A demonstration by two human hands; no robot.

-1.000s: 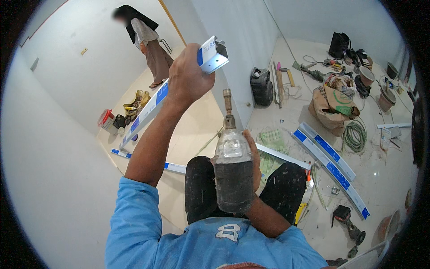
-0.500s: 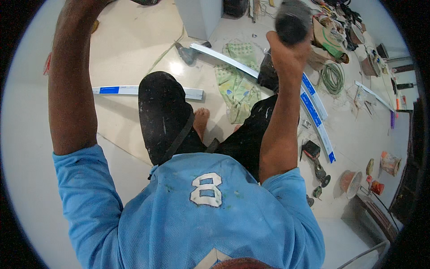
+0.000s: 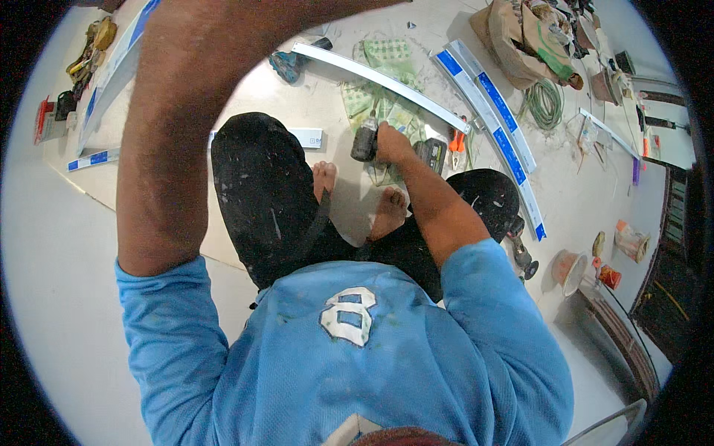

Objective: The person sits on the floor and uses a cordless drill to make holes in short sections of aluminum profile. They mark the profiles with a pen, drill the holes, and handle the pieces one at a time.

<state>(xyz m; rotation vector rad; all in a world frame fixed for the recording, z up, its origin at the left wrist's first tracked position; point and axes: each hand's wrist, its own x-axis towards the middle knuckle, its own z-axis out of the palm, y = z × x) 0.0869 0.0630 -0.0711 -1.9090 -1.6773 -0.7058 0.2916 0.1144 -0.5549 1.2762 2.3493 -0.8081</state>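
My right hand (image 3: 394,144) is wrapped round the grip of a dark cordless drill (image 3: 364,141), held low between my knees above a green patterned cloth (image 3: 387,58). The drill's bit end points toward the cloth, and its battery shows on the other side of my fist. My left forearm (image 3: 223,44) is raised and bends across the upper edge; its hand lies outside the picture. A white metal channel (image 3: 379,83) stretches across the cloth just beyond the drill. Near that channel's right end lie orange-handled pliers (image 3: 457,145).
A teal power tool (image 3: 286,67) lies by the channel's left end. Blue-and-white strips (image 3: 487,111) rest at right, near a coil of green hose (image 3: 544,104) and a brown sack (image 3: 506,44). An angle grinder (image 3: 523,256) sits beyond my right knee, near a bucket (image 3: 569,271).
My right hand has brought the drill down from the upper right to between my knees. My left forearm has swung rightward across the top. The pliers have come into view.
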